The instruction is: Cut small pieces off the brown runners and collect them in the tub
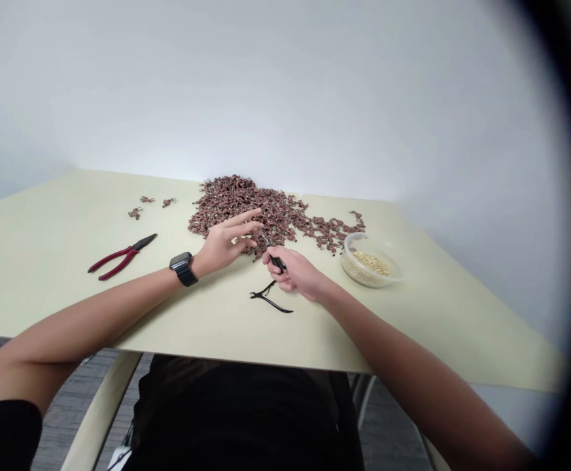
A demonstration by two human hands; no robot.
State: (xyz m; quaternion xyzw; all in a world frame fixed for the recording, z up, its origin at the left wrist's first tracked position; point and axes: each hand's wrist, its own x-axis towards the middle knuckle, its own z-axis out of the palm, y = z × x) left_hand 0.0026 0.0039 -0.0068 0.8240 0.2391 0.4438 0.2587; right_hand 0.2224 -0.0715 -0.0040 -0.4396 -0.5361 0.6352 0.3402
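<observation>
My right hand (295, 269) is closed round a small tool with a black handle (278, 263). Its thin metal tip points away from me, toward a pile of small reddish-brown figure-like pieces (236, 199). At the near edge of that pile is my left hand (229, 243), its fingers stretched apart and the thumb close to the tool's tip. Whether a piece sits at its fingertips is too small to tell. Black nippers (268, 299) lie on the table just below my right hand.
Red-handled pliers (121, 258) lie left of my left wrist, with several loose brown pieces (140, 206) beyond them. To the right, a clear round plastic tub (363, 278) holds small yellowish bits (372, 263). A wall borders the pale table (191, 327) at the back.
</observation>
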